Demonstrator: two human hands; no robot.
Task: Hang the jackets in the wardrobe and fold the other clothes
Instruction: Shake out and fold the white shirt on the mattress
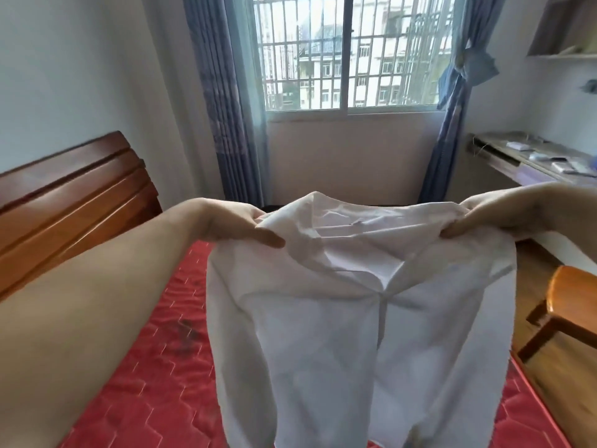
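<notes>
The white shirt (361, 305) is held up in the air above the bed (155, 367), spread between both hands at its shoulders; the collar (326, 205) is at the top centre, and the body hangs down toward the near edge of the bed, covering the middle of the red quilted mattress; whether the hem touches the mattress cannot be told. The left hand (232, 224) is clamped on the left shoulder of the shirt, thumb laid across the front of the fabric, fingers hidden behind it; the right hand (491, 211) is clamped on the right shoulder in the same manner, thumb in front. The two hands are well apart, so the upper edge of the shirt is drawn nearly taut between them; the front placket runs down the centre and the fabric is creased below the collar. The wooden headboard (71, 202) stands at the left end of the bed; a wooden chair (562, 312) stands on the floor beside the right edge of the bed; a surface (504, 156) along the right wall carries small items too blurred to identify.
</notes>
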